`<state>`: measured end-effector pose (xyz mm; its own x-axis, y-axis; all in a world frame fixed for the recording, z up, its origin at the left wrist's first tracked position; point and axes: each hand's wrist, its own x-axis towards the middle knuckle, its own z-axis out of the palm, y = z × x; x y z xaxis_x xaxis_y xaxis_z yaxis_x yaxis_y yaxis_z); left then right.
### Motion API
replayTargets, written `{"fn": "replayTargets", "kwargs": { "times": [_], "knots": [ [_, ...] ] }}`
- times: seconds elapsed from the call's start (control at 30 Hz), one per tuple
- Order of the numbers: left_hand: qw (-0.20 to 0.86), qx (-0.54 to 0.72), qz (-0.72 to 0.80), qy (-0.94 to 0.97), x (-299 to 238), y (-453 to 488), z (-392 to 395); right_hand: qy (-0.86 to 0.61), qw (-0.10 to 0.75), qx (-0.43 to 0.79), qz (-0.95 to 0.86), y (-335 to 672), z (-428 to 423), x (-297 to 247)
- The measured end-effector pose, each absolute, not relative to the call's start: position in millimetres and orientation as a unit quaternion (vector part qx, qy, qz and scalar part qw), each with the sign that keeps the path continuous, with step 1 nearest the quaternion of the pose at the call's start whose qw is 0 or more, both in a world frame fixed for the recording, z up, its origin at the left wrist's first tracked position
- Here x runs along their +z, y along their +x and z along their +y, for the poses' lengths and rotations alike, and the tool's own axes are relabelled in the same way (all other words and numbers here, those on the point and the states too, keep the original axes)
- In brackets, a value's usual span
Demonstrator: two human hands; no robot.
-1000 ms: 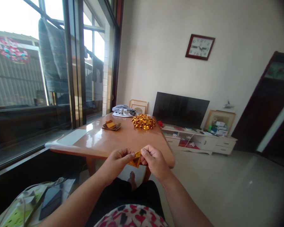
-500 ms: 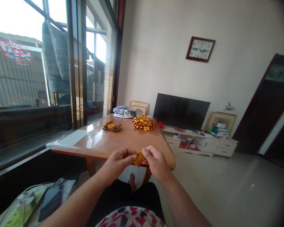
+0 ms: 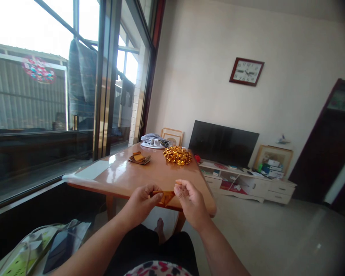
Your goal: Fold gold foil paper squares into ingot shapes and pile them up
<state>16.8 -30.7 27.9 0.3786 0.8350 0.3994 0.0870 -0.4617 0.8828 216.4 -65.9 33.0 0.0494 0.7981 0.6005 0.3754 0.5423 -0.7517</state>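
Observation:
My left hand [image 3: 142, 203] and my right hand [image 3: 189, 201] are held together over my lap, just before the near edge of the wooden table [image 3: 126, 174]. Both pinch a small folded piece of gold paper [image 3: 166, 196] between thumb and fingers, one hand at each side. On the far part of the table lies a heap of folded gold paper pieces [image 3: 177, 155]. To its left lies a small stack of flat gold sheets [image 3: 139, 158].
A bundle of cloth [image 3: 153, 140] lies at the table's far end. A large window [image 3: 46, 96] runs along the left. A dark television [image 3: 222, 142] stands on a low white cabinet [image 3: 247, 182] at the far wall, under a wall clock [image 3: 246, 71]. A phone [image 3: 59, 251] lies at my lower left.
The view has swung a little to the left and up. My hands have stayed together on the gold paper, turning and pressing it; the piece now looks flatter between my fingers.

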Motion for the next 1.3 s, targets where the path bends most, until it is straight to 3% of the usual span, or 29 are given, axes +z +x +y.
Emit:
{"fn": "replayTargets", "kwargs": {
  "times": [0.1,0.17,0.4,0.57,0.67,0.77,0.9,0.97,1.1,1.3],
  "knots": [
    [0.376,0.451,0.319,0.744,28.2,14.1,-30.3,-0.444,0.500,0.050,-0.742,209.8,-70.1,41.5],
    [0.376,0.449,0.318,0.746,29.8,13.0,-31.1,-0.451,0.464,0.028,-0.762,204.8,-71.0,43.7],
    [0.513,0.509,0.247,0.646,31.0,13.1,-35.4,-0.433,0.530,0.270,-0.678,194.3,-62.7,31.2],
    [0.531,0.528,0.222,0.625,23.3,16.2,-34.7,-0.405,0.567,0.339,-0.633,184.6,-62.4,22.1],
    [0.473,0.526,0.250,0.661,22.2,14.5,-34.3,-0.406,0.558,0.361,-0.627,182.0,-65.4,21.4],
    [0.335,0.505,0.312,0.732,26.8,10.7,-37.1,-0.413,0.544,0.352,-0.640,183.1,-68.9,26.2],
    [0.102,0.463,0.365,0.801,36.8,7.9,-44.7,-0.430,0.551,0.211,-0.684,185.6,-71.2,35.6],
    [0.035,0.445,0.366,0.817,40.2,8.1,-48.5,-0.424,0.545,0.170,-0.703,186.2,-71.4,37.9],
    [0.005,0.420,0.352,0.836,42.1,8.8,-52.4,-0.423,0.523,0.214,-0.708,186.8,-70.7,34.6],
    [0.065,0.412,0.354,0.837,45.0,5.0,-51.7,-0.431,0.507,0.269,-0.696,190.8,-69.8,27.5]
  ]
}}
